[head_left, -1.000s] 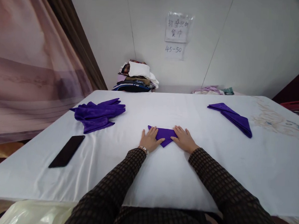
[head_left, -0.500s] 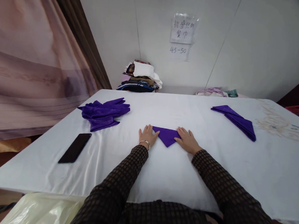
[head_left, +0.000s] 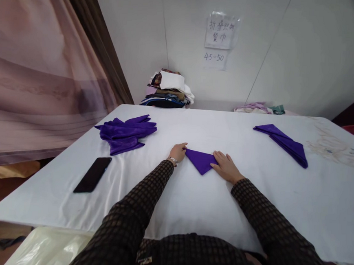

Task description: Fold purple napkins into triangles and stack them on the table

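A purple napkin, folded into a triangle with its point towards me, lies on the white tablecloth. My left hand, wearing a bracelet, pinches the napkin's left corner between thumb and fingers. My right hand rests flat over its right corner with the fingers stretched out. Farther right lies a second folded purple napkin. On the left is a crumpled heap of purple napkins.
A black phone lies at the table's left. Behind the far edge are a stack of folded clothes and more cloth. Handwritten paper signs hang on the wall. A pink curtain hangs at left.
My left hand has gone from lying flat beside the napkin's left corner to pinching that corner. My right hand stays flat on the other corner. The whole view has shifted slightly.
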`<action>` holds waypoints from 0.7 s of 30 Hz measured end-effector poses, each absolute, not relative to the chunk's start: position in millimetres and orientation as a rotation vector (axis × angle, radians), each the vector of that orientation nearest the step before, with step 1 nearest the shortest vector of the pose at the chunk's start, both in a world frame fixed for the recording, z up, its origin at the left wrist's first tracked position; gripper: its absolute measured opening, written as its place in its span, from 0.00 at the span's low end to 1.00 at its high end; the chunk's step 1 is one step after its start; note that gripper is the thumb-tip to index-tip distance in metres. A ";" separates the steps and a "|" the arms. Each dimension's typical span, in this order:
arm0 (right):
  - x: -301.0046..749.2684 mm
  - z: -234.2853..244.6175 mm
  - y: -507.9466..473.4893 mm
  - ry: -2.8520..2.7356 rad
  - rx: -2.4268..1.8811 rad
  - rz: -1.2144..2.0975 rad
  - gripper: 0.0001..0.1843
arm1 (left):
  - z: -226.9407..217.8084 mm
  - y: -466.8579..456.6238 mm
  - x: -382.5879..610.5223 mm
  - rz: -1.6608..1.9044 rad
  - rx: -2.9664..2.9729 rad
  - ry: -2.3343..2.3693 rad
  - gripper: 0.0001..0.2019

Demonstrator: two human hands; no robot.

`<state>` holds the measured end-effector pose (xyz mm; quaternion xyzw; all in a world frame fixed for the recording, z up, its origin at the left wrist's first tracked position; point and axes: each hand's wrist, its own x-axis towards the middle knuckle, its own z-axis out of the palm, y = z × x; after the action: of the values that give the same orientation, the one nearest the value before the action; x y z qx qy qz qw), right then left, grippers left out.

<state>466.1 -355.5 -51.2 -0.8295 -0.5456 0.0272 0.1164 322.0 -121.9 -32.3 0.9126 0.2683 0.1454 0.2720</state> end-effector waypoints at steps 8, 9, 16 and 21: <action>487.2 -40.1 -339.6 -1.759 -2.366 0.172 0.34 | -28.6 -112.8 314.9 0.386 2.418 0.665 0.20; 489.2 -39.2 -336.3 -1.779 -2.366 0.183 0.34 | -29.8 -113.0 311.1 0.400 2.405 0.676 0.20; 489.0 -47.1 -333.7 -1.790 -2.338 0.176 0.33 | -38.7 -117.5 288.3 0.414 2.303 0.696 0.17; 489.7 -45.9 -335.4 -1.797 -2.315 0.214 0.32 | -37.4 -116.5 289.6 0.388 2.279 0.651 0.16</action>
<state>489.7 -335.4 -45.9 -0.7838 -0.6084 0.0723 0.1013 289.6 -116.5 -37.4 0.8847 0.2525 0.1504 0.3617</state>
